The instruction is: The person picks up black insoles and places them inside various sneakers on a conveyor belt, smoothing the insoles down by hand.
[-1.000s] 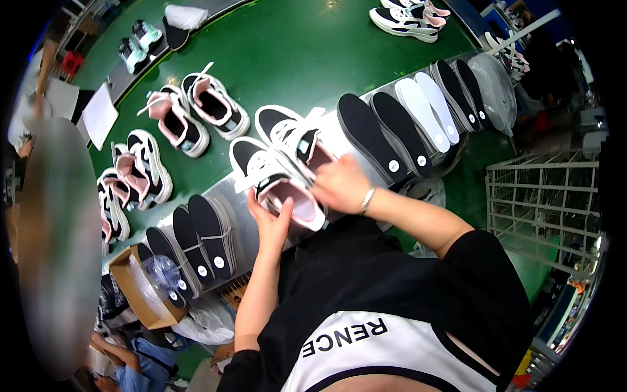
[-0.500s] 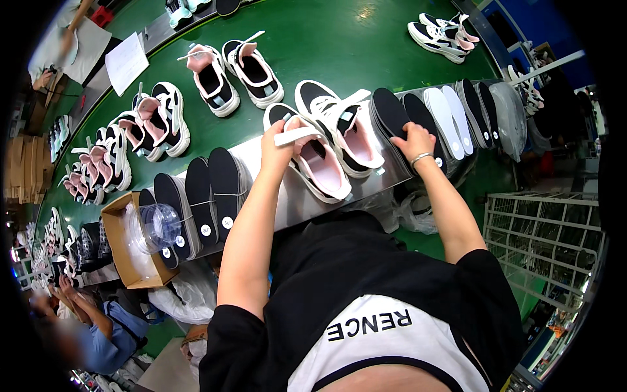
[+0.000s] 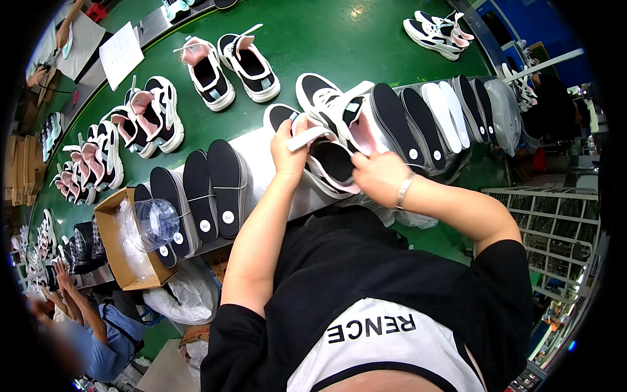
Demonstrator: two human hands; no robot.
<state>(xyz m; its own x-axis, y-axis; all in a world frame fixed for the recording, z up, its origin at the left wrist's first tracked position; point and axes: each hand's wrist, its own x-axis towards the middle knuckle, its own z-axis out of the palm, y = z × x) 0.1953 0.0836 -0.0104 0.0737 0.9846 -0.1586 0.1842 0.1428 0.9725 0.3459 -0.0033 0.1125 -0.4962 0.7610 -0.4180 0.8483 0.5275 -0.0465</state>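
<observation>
- Left hand [image 3: 287, 145]: raised over the near edge of the green conveyor belt [image 3: 339, 39], fingers curled, pinching the white tongue strap [image 3: 308, 138] of the near sneaker [image 3: 323, 160].
- Right hand [image 3: 377, 175]: fingers bent and closed on an insole at the sneaker's opening, thumb side against the pink lining; metal bracelet [image 3: 404, 190] on the wrist.
- Near sneaker: black and white with pink inner lining, lying on the pale strip at the belt's near edge, straight ahead of the person's chest, between both hands.
- Second sneaker of the same kind [image 3: 330, 103] just behind it, touching or nearly so; cannot tell which.
- Row of black insoles [image 3: 208, 184] stands on edge to the left of the left hand; each bears a small round white sticker.
- Another row of insoles [image 3: 431, 121], black and white ones mixed, leans to the right of the right hand.
- Open cardboard box [image 3: 112, 245] at far left of the bench, with a clear plastic bundle [image 3: 153, 222] on it.
- Pairs of sneakers [image 3: 232, 65] spread further out on the belt; one pair [image 3: 434, 29] far right.
- Wire rack [image 3: 555, 235] at right, below belt level.
- Another person's hands [image 3: 62, 274] at lower left, well apart.
</observation>
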